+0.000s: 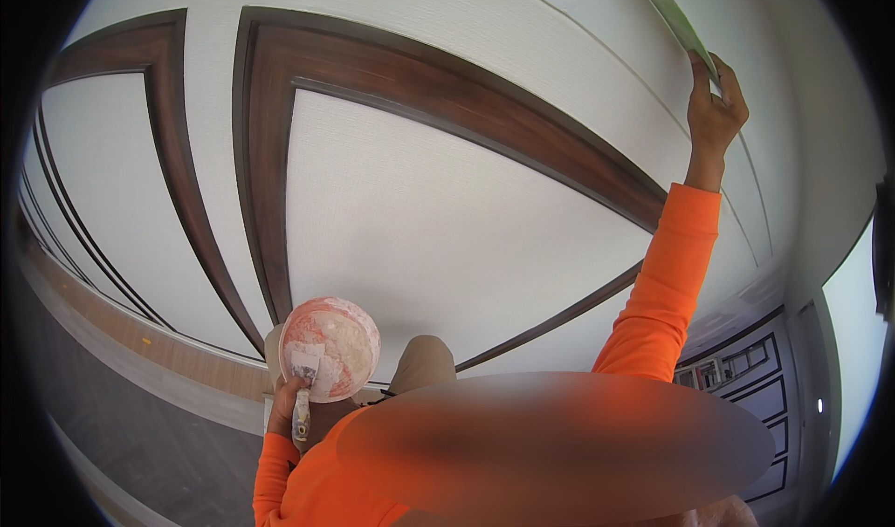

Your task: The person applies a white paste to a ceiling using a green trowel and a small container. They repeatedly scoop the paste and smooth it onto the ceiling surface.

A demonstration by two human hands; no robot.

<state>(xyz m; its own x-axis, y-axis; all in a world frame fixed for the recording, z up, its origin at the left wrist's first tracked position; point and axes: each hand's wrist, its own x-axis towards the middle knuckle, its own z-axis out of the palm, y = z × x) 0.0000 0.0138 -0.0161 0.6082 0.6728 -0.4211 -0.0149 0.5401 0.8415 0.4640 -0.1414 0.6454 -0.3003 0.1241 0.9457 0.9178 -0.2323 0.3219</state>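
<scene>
My right hand (716, 117) is raised high at the upper right, fingers closed on the lower end of a thin, flat green sheet (679, 16). The sheet lies close to the white wall; whether it touches cannot be told, nor can its material. Low on the left, my left hand (283, 408) grips a round bucket (350, 355) by its near side, its inside smeared white and reddish with filler. A putty knife (301, 423) is held there too, its coated blade over the bucket and its handle pointing toward me. Part of the left fingers is hidden.
Dark wood mouldings (392, 75) frame panels on the white wall (447, 219) in front of me. A wooden ledge (149, 341) runs along the wall's foot at left, beside a grey floor (158, 434). Far right, a ladder (722, 369) lies near a dark-trimmed wall.
</scene>
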